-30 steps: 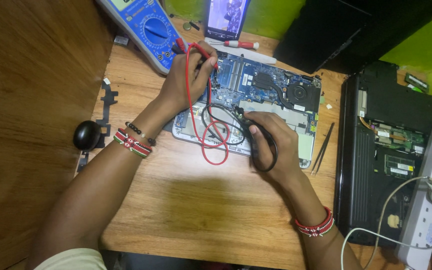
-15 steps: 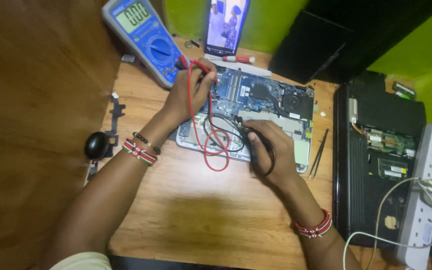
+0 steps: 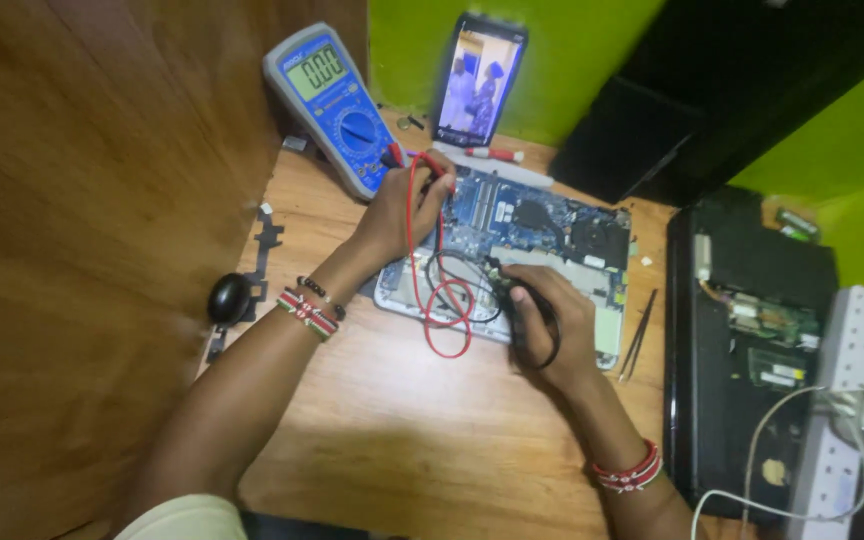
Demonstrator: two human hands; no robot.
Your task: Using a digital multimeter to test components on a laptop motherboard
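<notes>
An opened laptop base (image 3: 592,290) with its blue circuit board (image 3: 522,215) exposed lies on the wooden table (image 3: 402,440). My left hand (image 3: 402,215) grips the red probe at the board's upper left, its red lead (image 3: 442,320) looping down. My right hand (image 3: 552,320) holds the black probe (image 3: 514,310) with its tip on the board's lower middle. Both leads run to a blue multimeter (image 3: 337,105) propped at the back left.
A lit phone (image 3: 477,85) leans on the green wall. A second opened black laptop (image 3: 752,330) lies right, with a white power strip (image 3: 842,410) beside it. Tweezers (image 3: 640,335) lie between the laptops. A round black object (image 3: 229,298) sits at the left edge.
The view has tilted up, so the multimeter and phone show more fully. Both hands keep their probes on the board with only slight shifts.
</notes>
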